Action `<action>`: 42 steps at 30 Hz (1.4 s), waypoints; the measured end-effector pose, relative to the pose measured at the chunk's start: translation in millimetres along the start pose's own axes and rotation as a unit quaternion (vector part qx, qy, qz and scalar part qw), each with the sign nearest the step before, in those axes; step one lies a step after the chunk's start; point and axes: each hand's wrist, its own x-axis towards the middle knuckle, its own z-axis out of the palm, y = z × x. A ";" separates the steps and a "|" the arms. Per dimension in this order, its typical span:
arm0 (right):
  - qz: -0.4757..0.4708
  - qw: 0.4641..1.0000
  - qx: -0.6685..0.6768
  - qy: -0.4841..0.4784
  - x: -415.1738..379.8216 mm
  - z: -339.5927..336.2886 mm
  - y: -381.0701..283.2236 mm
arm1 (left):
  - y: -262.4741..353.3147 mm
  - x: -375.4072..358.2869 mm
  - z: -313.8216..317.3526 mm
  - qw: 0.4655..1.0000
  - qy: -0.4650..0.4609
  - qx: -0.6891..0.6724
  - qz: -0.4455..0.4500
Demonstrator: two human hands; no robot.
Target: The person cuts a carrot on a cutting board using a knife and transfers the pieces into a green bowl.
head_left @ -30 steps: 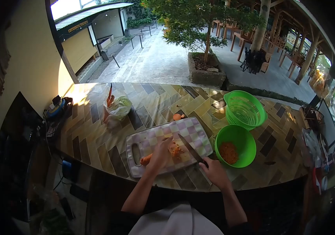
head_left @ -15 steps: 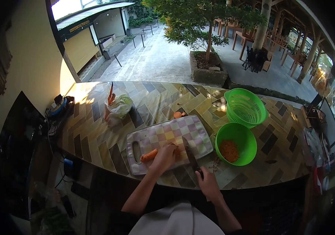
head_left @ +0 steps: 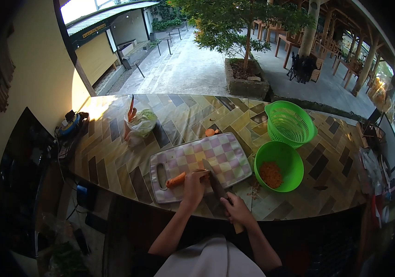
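Observation:
My left hand [head_left: 194,185] is closed over a carrot [head_left: 176,180] lying on the pink-and-white checkered cutting board [head_left: 188,152]. Part of the carrot sticks out to the left of the hand; the rest is hidden under the fingers. Wrapped around the handle of a knife [head_left: 217,185] is my right hand [head_left: 237,208]. The dark blade points away from me over the board, its edge close beside my left fingertips. Just past the far edge of the board lie orange carrot ends [head_left: 211,132].
Right of the board, a green bowl [head_left: 294,159] holds small orange pieces, with a green colander [head_left: 314,134] behind it. A plastic bag [head_left: 141,123] with produce sits at the back left of the patterned table [head_left: 109,159]. Orange scraps lie between board and bowl.
The knife has moved left, its blade now right beside my left fingers instead of to their right. My right hand has shifted slightly left. My left hand stays on the carrot.

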 end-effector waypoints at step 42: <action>-0.141 0.878 -0.175 0.423 -126.6 -118.8 -13.4 | 176.4 17.1 124.2 0.954 -0.202 -0.059 0.213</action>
